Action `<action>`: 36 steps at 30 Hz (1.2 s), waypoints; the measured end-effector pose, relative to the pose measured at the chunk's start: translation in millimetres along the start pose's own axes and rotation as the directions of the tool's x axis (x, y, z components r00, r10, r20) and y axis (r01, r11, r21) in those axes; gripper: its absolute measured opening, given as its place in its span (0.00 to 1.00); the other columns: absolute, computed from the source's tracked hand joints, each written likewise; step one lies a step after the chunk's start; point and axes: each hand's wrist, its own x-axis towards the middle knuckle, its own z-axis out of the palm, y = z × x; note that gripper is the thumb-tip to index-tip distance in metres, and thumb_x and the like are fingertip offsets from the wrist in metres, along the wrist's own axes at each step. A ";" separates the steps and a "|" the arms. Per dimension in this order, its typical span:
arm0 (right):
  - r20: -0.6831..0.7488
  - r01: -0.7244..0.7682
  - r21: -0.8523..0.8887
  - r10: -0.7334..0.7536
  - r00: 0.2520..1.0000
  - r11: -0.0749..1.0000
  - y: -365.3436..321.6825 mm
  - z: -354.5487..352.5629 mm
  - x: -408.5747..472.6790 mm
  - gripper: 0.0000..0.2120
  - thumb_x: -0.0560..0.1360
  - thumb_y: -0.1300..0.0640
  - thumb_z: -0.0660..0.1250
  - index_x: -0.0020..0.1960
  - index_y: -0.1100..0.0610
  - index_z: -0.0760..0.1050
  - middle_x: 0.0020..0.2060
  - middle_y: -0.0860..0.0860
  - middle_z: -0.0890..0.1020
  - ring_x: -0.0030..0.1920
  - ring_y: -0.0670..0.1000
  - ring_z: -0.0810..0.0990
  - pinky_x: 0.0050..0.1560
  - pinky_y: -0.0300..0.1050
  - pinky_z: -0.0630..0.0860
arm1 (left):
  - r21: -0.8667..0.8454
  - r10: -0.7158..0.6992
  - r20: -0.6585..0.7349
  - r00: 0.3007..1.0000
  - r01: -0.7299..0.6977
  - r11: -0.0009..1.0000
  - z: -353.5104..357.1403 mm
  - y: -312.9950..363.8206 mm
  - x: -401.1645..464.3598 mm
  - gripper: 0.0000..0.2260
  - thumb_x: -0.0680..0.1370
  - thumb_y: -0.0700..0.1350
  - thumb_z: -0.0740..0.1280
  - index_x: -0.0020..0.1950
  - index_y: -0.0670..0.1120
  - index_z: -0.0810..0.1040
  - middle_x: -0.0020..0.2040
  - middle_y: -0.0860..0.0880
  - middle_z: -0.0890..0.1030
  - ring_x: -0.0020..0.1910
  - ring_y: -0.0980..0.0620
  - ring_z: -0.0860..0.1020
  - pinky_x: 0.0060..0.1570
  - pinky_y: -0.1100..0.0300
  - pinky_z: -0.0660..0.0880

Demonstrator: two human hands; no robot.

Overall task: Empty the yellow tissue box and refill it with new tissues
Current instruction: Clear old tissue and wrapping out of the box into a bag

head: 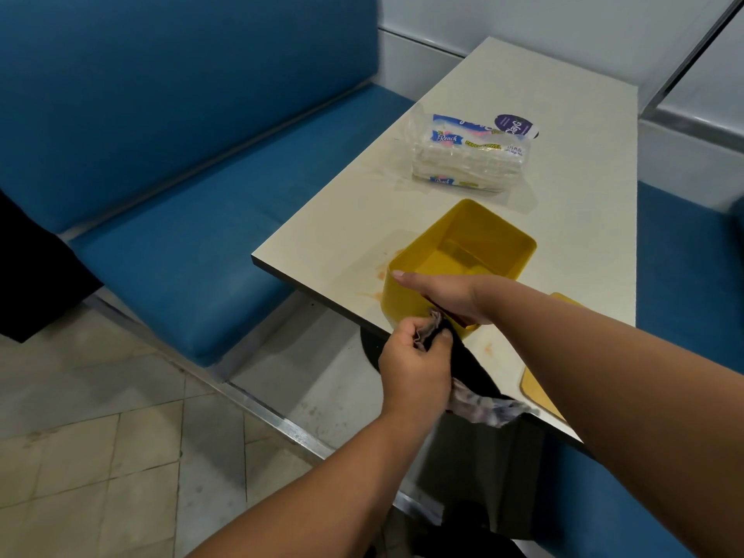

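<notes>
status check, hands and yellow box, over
Right hand grips yellow box rim, box empty. Left hand pinches cloth. Paper towel pack unopened behind.

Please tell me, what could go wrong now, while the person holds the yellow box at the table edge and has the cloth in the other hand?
1. The yellow box sits at the corner of the table, held only by the right hand; a push from the cloth in the left hand might tip it off.
2. Orange stains lie beside the box; wiping could smear them.
3. The box looks wet inside; new tissues from the pack might get damp.
</notes>
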 end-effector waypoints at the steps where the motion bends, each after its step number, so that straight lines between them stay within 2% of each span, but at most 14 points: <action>1: -0.003 -0.004 -0.005 0.003 1.000 1.000 -0.7 0.7 -0.5 0.47 0.70 0.24 0.51 0.79 0.51 0.50 0.78 0.54 0.54 0.77 0.57 0.54 0.72 0.57 0.52 | 0.011 0.002 0.002 1.000 -0.002 1.000 0.1 -1.7 -0.6 0.02 0.77 0.43 0.70 0.48 0.50 0.79 0.43 0.52 0.83 0.44 0.55 0.81 0.46 0.61 0.80; 6: -0.044 -0.017 -0.044 0.015 0.999 0.999 0.4 0.8 0.3 0.44 0.70 0.23 0.50 0.78 0.47 0.52 0.76 0.58 0.49 0.75 0.64 0.50 0.73 0.63 0.53 | 0.083 -0.180 -0.168 0.969 0.196 0.977 -10.0 -16.1 20.5 0.04 0.77 0.44 0.69 0.45 0.52 0.76 0.45 0.50 0.82 0.48 0.49 0.81 0.50 0.51 0.79; 8: -0.040 -0.027 -0.045 0.025 0.999 0.999 1.2 -0.1 1.6 0.44 0.70 0.23 0.49 0.78 0.47 0.53 0.75 0.59 0.51 0.75 0.63 0.51 0.73 0.64 0.53 | 0.059 -0.146 -0.223 0.964 0.163 0.985 -14.5 -7.3 31.4 0.05 0.78 0.44 0.68 0.44 0.51 0.75 0.45 0.50 0.81 0.48 0.48 0.80 0.49 0.52 0.78; 10: 0.006 -0.015 -0.006 0.015 1.000 1.000 1.8 -1.3 1.1 0.42 0.72 0.25 0.49 0.73 0.53 0.66 0.70 0.59 0.71 0.69 0.60 0.70 0.68 0.57 0.68 | 0.013 -0.036 -0.257 0.966 0.041 0.999 -15.5 7.4 39.7 0.06 0.78 0.43 0.68 0.44 0.52 0.74 0.44 0.50 0.80 0.45 0.51 0.79 0.47 0.53 0.77; 12: 0.069 0.005 0.029 -0.007 0.998 1.000 0.6 -0.4 0.0 0.38 0.73 0.26 0.49 0.59 0.57 0.77 0.49 0.56 0.84 0.51 0.55 0.83 0.54 0.49 0.76 | -0.014 0.050 -0.279 0.959 -0.056 0.998 -13.2 18.0 40.2 0.05 0.78 0.43 0.68 0.45 0.51 0.74 0.43 0.51 0.79 0.43 0.53 0.78 0.44 0.58 0.77; 14: 0.036 -0.009 0.013 0.009 0.999 1.000 2.2 -0.8 2.4 0.42 0.71 0.24 0.50 0.68 0.55 0.71 0.63 0.58 0.77 0.62 0.58 0.76 0.64 0.54 0.71 | 0.003 0.042 -0.281 0.959 -0.043 0.999 -12.0 13.7 37.1 0.04 0.80 0.43 0.66 0.48 0.51 0.73 0.43 0.53 0.78 0.44 0.54 0.78 0.43 0.60 0.75; 16: -0.019 -0.038 -0.030 0.038 0.999 0.999 2.0 -2.1 3.6 0.46 0.70 0.23 0.50 0.78 0.51 0.55 0.77 0.55 0.58 0.75 0.59 0.58 0.73 0.58 0.58 | 0.053 -0.043 -0.263 0.964 0.059 0.997 -11.4 2.5 36.1 0.01 0.82 0.44 0.62 0.51 0.50 0.71 0.44 0.54 0.77 0.46 0.51 0.77 0.42 0.58 0.72; 19: 0.008 -0.038 -0.020 0.038 0.999 0.999 2.1 -1.6 5.1 0.49 0.67 0.21 0.51 0.79 0.49 0.53 0.77 0.54 0.57 0.76 0.59 0.56 0.74 0.60 0.56 | 0.087 -0.084 -0.247 0.965 0.108 0.990 -9.0 3.5 37.9 0.01 0.83 0.44 0.59 0.53 0.50 0.67 0.44 0.54 0.75 0.45 0.51 0.76 0.42 0.58 0.69; 23: 0.067 0.004 0.021 -0.006 0.998 1.000 1.6 -2.4 5.7 0.42 0.68 0.22 0.53 0.64 0.54 0.74 0.60 0.59 0.77 0.58 0.58 0.78 0.66 0.54 0.69 | 0.032 0.005 -0.291 0.957 0.005 0.999 0.6 20.0 39.1 0.03 0.83 0.45 0.58 0.55 0.52 0.65 0.49 0.50 0.77 0.47 0.51 0.76 0.46 0.57 0.72; 26: 0.040 -0.017 -0.029 0.018 0.999 0.999 1.1 -2.9 3.0 0.47 0.68 0.22 0.49 0.78 0.49 0.56 0.77 0.56 0.58 0.75 0.59 0.60 0.73 0.57 0.57 | 0.044 -0.109 -0.339 0.935 0.131 0.990 1.5 7.0 40.3 0.02 0.83 0.46 0.57 0.55 0.50 0.65 0.51 0.45 0.78 0.48 0.46 0.78 0.45 0.54 0.74; 29: 0.007 -0.001 -0.040 0.001 1.000 0.999 0.2 -0.9 -3.7 0.42 0.72 0.25 0.46 0.79 0.48 0.48 0.78 0.53 0.49 0.77 0.57 0.50 0.73 0.58 0.51 | 0.078 -0.183 -0.342 0.922 0.222 0.972 -0.9 4.5 43.5 0.02 0.83 0.45 0.57 0.54 0.49 0.66 0.50 0.46 0.77 0.46 0.47 0.76 0.44 0.54 0.72; 31: 0.049 -0.002 -0.013 0.002 0.999 1.000 -0.6 -1.9 -3.7 0.41 0.73 0.26 0.47 0.74 0.53 0.64 0.75 0.56 0.64 0.73 0.57 0.64 0.71 0.54 0.60 | 0.046 -0.119 -0.337 0.934 0.142 0.989 -1.5 17.3 44.9 0.01 0.83 0.45 0.58 0.54 0.50 0.66 0.49 0.49 0.76 0.45 0.50 0.75 0.44 0.56 0.70; 34: 0.102 0.041 -0.007 -0.040 0.994 0.999 -3.7 -2.1 -2.4 0.37 0.75 0.28 0.46 0.51 0.57 0.78 0.49 0.57 0.83 0.50 0.56 0.81 0.56 0.48 0.73 | 0.011 0.012 -0.328 0.945 -0.009 1.000 -2.0 30.6 43.4 0.03 0.83 0.45 0.59 0.56 0.49 0.67 0.50 0.50 0.77 0.48 0.52 0.76 0.47 0.58 0.73; 36: 0.093 0.003 -0.003 -0.003 0.996 1.000 -3.4 -2.0 -5.1 0.39 0.74 0.27 0.46 0.64 0.57 0.75 0.62 0.57 0.78 0.63 0.58 0.76 0.63 0.50 0.69 | 0.045 -0.021 -0.336 0.942 0.038 0.998 -3.5 22.8 43.9 0.03 0.83 0.45 0.58 0.57 0.48 0.67 0.49 0.49 0.77 0.47 0.50 0.76 0.45 0.58 0.71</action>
